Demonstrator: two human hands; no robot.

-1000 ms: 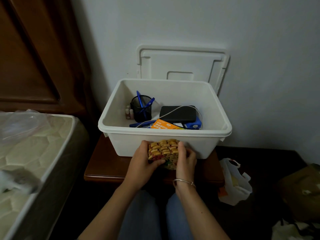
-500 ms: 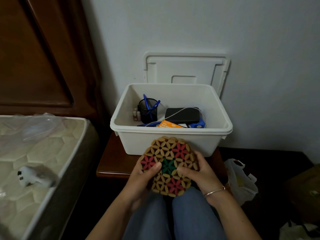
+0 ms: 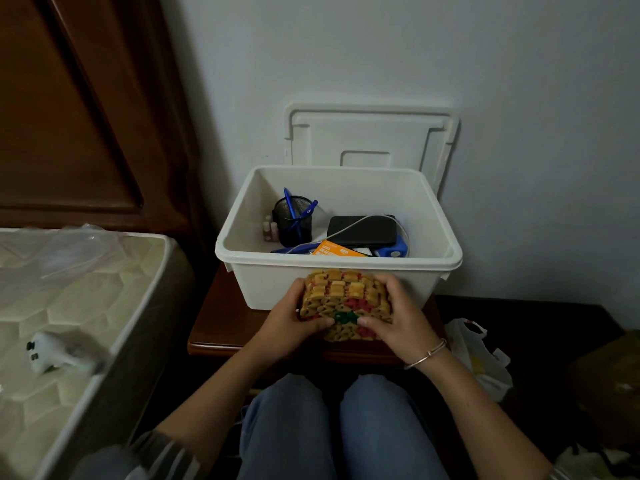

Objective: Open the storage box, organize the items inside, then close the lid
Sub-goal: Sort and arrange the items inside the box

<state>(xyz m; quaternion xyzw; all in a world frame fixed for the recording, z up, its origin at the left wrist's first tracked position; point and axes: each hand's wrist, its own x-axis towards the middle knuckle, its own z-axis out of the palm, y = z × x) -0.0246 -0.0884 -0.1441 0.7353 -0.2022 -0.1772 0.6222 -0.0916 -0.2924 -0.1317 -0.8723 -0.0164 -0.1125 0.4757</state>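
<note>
While left hand (image 3: pixel 294 322) and right hand (image 3: pixel 400 317) grip bent mat (image 3: pixel 341 299) at ends, we note storage box (image 3: pixel 277 289) just beyond; mat's long axis parallels front rim.

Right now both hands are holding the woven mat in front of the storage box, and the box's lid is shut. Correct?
Not quite: the head view shows the lid off, standing against the wall behind the open storage box. The rest is right: the left hand and right hand hold the woven mat in front of it.
</note>
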